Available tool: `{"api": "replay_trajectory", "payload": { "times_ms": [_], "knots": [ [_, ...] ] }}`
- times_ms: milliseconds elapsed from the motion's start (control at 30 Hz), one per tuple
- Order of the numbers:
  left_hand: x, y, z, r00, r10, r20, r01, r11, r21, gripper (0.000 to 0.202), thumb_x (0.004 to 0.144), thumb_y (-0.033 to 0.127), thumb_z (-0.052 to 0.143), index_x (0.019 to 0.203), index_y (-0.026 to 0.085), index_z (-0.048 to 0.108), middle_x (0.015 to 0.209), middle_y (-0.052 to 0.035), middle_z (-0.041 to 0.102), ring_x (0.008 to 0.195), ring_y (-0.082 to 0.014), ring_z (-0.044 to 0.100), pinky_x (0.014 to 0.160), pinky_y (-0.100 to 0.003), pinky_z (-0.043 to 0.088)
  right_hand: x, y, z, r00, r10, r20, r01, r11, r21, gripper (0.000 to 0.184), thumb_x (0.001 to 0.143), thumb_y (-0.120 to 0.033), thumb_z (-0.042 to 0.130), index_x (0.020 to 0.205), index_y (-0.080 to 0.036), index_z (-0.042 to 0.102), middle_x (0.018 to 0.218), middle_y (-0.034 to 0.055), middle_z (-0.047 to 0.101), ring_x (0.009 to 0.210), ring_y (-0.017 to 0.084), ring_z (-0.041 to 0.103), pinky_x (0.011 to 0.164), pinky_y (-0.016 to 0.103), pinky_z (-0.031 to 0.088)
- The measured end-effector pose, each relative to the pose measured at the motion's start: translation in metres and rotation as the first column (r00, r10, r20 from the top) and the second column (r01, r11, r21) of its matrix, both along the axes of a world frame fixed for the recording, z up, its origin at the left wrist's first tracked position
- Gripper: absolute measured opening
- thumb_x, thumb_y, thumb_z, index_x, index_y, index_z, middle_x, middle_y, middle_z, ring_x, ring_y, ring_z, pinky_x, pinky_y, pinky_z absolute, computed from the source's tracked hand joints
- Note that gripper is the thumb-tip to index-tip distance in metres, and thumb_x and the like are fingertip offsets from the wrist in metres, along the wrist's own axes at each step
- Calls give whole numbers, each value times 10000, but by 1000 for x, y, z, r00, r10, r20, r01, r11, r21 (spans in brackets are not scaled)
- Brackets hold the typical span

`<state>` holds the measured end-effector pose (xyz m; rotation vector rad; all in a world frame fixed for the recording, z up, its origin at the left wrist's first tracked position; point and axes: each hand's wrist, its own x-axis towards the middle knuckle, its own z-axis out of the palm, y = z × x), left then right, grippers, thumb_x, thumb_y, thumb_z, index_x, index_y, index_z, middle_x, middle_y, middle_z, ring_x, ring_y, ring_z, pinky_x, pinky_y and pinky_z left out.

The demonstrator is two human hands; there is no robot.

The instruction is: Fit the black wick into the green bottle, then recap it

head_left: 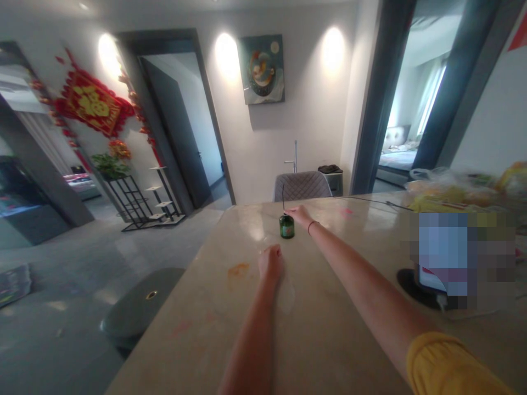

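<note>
A small green glass bottle (287,226) stands on the pale stone tabletop (313,340), with a thin black rod (283,198) rising from its top. My right hand (299,215), with a red band on the wrist, reaches the top of the bottle from the right, its fingertips at the rod's foot. Closer to me, my left hand (270,263) is a closed fist resting on the table, and a pale translucent tissue (287,293) seems to be pressed under it. An orange stain (239,269) lies just left of that hand.
Plastic bags of food (453,189) are heaped at the table's right side. A pixelated object on a black round stand (415,288) sits nearer. A black cable (370,202) crosses the far end, beyond which stands a grey chair (302,185). A dark stool (140,304) stands left.
</note>
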<state>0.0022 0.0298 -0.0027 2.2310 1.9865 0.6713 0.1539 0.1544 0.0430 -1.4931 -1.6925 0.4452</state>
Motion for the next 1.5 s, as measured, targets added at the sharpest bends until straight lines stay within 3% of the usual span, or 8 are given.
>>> {"api": "replay_trajectory", "payload": {
  "times_ms": [333, 733, 967, 1100, 1167, 1267, 1367, 1500],
  "knots": [
    [3, -4, 4, 998, -49, -27, 47, 997, -65, 157, 715, 123, 427, 618, 169, 543, 660, -35, 587, 660, -142, 537, 516, -247, 222, 0, 1, 29, 996, -52, 66, 50, 998, 36, 224, 698, -363, 633, 791, -188, 736, 792, 36, 720, 752, 151, 655, 595, 174, 448],
    [1, -4, 2, 999, -39, 36, 41, 998, -39, 213, 794, 242, 440, 623, 176, 547, 630, -17, 552, 604, -121, 494, 512, -229, 234, -14, -8, 42, 996, -67, 64, 61, 994, 95, 273, 764, -355, 554, 724, -148, 728, 641, 23, 691, 634, 120, 626, 591, 175, 426],
    [1, -2, 1, 998, -24, 62, 28, 998, -50, 233, 797, 256, 444, 591, 171, 514, 594, 3, 514, 571, -107, 455, 505, -229, 217, 26, -20, 93, 951, -144, -273, 233, 916, 328, 324, 771, -364, 553, 873, -96, 703, 692, 54, 693, 662, 142, 630, 619, 207, 460],
    [2, -2, 0, 997, -23, 72, 27, 999, -45, 238, 790, 252, 443, 573, 169, 493, 584, 3, 505, 554, -104, 436, 496, -232, 203, 59, -34, 106, 957, -116, -265, 154, 980, 129, 277, 701, -319, 652, 822, -74, 699, 647, 65, 682, 560, 120, 603, 559, 215, 484],
    [2, -2, 0, 997, -21, 75, 25, 999, -48, 235, 789, 248, 441, 574, 168, 492, 587, 1, 507, 554, -103, 432, 496, -233, 202, 69, -42, 101, 977, -52, -207, 30, 994, -107, 236, 638, -285, 715, 736, -71, 697, 614, 74, 674, 502, 105, 584, 525, 212, 495],
    [3, -1, 1, 997, -21, 77, 26, 998, -57, 216, 780, 234, 450, 581, 167, 500, 590, 2, 510, 559, -102, 435, 499, -233, 204, 73, -57, 81, 998, 32, -45, -48, 908, -417, 185, 591, -241, 747, 626, -74, 676, 579, 85, 667, 486, 108, 589, 499, 206, 497],
    [3, -1, 1, 997, -11, 80, 17, 998, -68, 197, 768, 211, 449, 587, 166, 512, 590, 1, 513, 555, -100, 431, 501, -234, 206, 66, -70, 53, 977, 107, 185, 5, 855, -518, 149, 638, -239, 700, 610, -96, 672, 611, 86, 682, 537, 113, 621, 504, 180, 481],
    [2, 0, 1, 996, 8, 86, -3, 998, -67, 202, 768, 208, 433, 586, 165, 511, 575, 6, 494, 546, -98, 410, 498, -235, 197, 54, -80, 19, 928, 121, 352, 78, 861, -502, 157, 630, -249, 680, 597, -96, 670, 669, 86, 694, 563, 124, 643, 517, 176, 471]
  ]
}}
